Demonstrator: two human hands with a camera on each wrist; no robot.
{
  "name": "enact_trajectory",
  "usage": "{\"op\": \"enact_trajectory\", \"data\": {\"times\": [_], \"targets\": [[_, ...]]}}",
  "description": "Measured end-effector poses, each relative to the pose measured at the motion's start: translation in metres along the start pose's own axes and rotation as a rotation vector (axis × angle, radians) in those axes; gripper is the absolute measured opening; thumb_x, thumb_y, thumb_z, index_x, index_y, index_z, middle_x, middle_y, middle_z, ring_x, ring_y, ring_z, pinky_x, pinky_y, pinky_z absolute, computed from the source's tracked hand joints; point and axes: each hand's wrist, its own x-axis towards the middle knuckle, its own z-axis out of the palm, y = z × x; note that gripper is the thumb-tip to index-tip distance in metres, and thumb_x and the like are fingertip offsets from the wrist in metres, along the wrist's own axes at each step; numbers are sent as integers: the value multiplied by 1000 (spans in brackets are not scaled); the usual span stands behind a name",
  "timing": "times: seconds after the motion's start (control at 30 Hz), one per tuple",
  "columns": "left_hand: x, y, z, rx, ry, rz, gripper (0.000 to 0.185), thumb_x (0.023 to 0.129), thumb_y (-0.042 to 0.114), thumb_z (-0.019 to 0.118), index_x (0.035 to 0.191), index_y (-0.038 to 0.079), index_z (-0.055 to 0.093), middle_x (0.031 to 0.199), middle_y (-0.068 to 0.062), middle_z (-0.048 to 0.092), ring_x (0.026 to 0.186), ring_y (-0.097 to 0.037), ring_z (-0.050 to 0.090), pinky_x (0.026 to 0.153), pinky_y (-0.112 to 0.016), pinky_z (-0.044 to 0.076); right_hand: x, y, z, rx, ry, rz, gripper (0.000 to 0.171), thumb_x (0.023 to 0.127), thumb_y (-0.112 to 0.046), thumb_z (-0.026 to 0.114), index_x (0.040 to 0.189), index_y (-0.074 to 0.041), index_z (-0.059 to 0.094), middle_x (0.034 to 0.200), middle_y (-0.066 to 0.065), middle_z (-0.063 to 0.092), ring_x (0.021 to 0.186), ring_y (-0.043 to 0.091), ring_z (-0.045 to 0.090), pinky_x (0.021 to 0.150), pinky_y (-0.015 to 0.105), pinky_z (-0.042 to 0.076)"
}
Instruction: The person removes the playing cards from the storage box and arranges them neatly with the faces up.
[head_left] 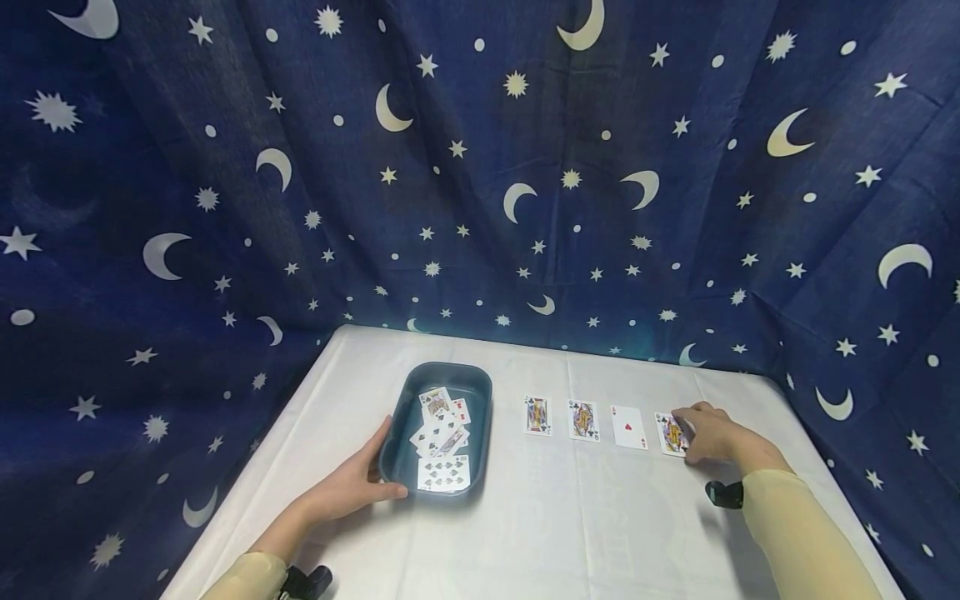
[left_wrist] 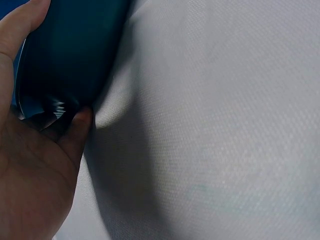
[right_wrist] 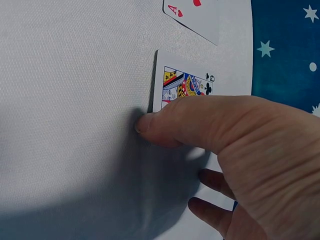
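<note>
My left hand [head_left: 351,482] holds a dark teal plastic tray [head_left: 486,417] at its near left corner, thumb on the front side and fingers along the left side. Several playing cards [head_left: 444,473] lie loose and face up inside it, partly overlapping. Over at the right end of a card row, my right hand [head_left: 712,433] grips a queen of clubs [right_wrist: 185,82] by its edges. In the right wrist view the thumb [right_wrist: 160,129] lies at one edge of that card and covers part of it. Beside it lies the ace of hearts [head_left: 628,427].
Two more face cards, one at the row's left end [head_left: 537,415] and another next to it [head_left: 583,420], lie face up on the white tablecloth [head_left: 517,533]. A dark blue curtain [head_left: 480,208] with moons and stars hangs behind the table and along its sides.
</note>
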Motion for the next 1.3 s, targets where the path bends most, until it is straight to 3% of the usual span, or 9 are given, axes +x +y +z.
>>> {"op": "enact_trajectory", "data": {"times": [0.3, 0.63, 0.97, 1.13, 1.3], "targets": [[1, 0, 0, 10, 4, -7, 125, 79, 40, 89, 167, 24, 1, 172, -9, 5, 153, -36, 21, 117, -47, 36, -3, -3, -1, 4, 0, 4, 87, 68, -7, 81, 147, 6, 45, 140, 37, 37, 121, 55, 39, 98, 79, 37], [1, 0, -1, 14, -1, 4, 124, 80, 40, 88, 166, 24, 0, 172, -9, 4, 153, -35, 21, 118, -47, 35, -3, -5, 0, 18, 17, 8, 86, 78, -18, 80, 151, 5, 40, 146, 40, 33, 130, 61, 33, 100, 82, 31], [1, -1, -1, -17, -14, 33, 123, 82, 34, 88, 166, 21, 0, 171, -12, 2, 152, -37, 23, 117, -47, 36, -3, -24, -5, -31, 184, -102, 82, 88, -34, 77, 151, 6, 42, 146, 38, 36, 131, 58, 32, 103, 79, 32], [2, 0, -1, -9, -8, 45, 123, 82, 34, 88, 166, 18, 0, 171, -14, 3, 150, -39, 27, 116, -47, 38, 7, -49, -3, -88, 290, -181, 82, 90, -40, 76, 152, 1, 43, 148, 33, 41, 134, 53, 35, 106, 75, 33], [1, -1, 0, -7, -6, 47, 124, 81, 34, 88, 166, 16, 0, 171, -15, 4, 150, -39, 27, 116, -47, 38, 13, -83, 3, -131, 339, -259, 81, 88, -41, 77, 152, -2, 46, 147, 27, 47, 135, 49, 39, 108, 71, 35]]}}
